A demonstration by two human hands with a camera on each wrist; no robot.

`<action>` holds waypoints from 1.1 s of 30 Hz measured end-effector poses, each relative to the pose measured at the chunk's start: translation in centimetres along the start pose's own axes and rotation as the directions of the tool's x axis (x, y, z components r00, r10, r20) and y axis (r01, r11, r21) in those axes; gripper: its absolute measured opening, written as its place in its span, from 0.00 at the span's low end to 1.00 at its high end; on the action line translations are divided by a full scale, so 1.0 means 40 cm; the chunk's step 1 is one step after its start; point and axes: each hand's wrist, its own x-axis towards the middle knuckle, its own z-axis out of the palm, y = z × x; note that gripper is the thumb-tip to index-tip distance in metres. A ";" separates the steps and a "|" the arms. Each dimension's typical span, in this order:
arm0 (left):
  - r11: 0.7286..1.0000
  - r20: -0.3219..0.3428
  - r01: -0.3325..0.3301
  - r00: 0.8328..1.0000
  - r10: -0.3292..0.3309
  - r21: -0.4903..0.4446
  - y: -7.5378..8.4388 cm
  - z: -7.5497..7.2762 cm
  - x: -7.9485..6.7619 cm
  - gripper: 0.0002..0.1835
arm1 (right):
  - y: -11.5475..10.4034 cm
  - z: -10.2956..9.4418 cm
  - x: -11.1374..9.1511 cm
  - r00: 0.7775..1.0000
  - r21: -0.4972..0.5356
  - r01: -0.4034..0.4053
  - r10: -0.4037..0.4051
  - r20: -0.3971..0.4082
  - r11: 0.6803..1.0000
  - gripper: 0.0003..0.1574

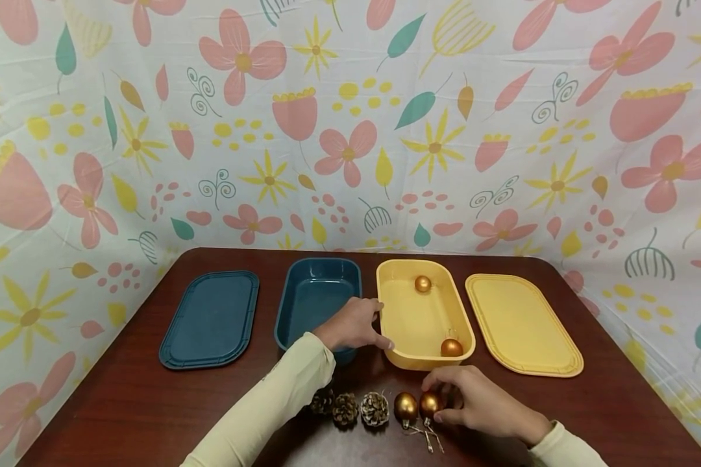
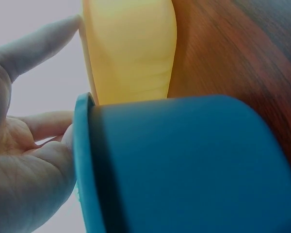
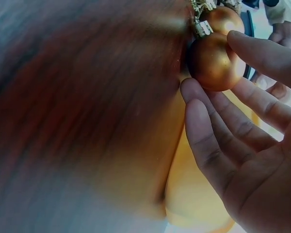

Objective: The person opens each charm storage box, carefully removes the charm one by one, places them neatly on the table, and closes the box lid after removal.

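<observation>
My left hand [image 1: 353, 323] spans the gap between the blue container [image 1: 312, 301] and the yellow container [image 1: 415, 318], its fingertips at the yellow one's left rim. In the left wrist view, one extended finger meets that rim. My right hand [image 1: 479, 399] pinches a gold Christmas bauble [image 1: 430, 403] between thumb and fingers, near the table's front. Close to its left lies another gold bauble [image 1: 405, 408], with shiny hanging strings below the pair. Inside the yellow container are a bauble [image 1: 423, 283] at the back and a bauble [image 1: 452, 348] at the front right corner.
Pine cones [image 1: 375, 410] stand in a row left of the loose baubles, partly hidden by my left sleeve. A blue lid [image 1: 211, 319] lies at the left, a yellow lid [image 1: 524, 324] at the right. Behind the brown table [image 1: 111, 395] hangs a flowered cloth [image 1: 350, 97].
</observation>
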 end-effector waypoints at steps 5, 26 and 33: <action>1.000 0.001 -0.002 1.000 0.002 0.001 0.000 0.000 -0.001 0.47 | 0.000 0.001 0.001 1.000 -0.011 0.007 -0.007 0.001 1.000 0.20; 1.000 0.004 0.006 1.000 -0.006 -0.002 0.005 -0.001 -0.003 0.46 | 0.001 0.007 -0.002 0.999 -0.040 0.026 -0.027 -0.019 0.999 0.21; 1.000 0.011 0.014 1.000 -0.014 0.003 0.008 -0.002 -0.004 0.47 | -0.002 0.007 -0.002 0.998 -0.050 0.051 -0.053 -0.025 0.997 0.23</action>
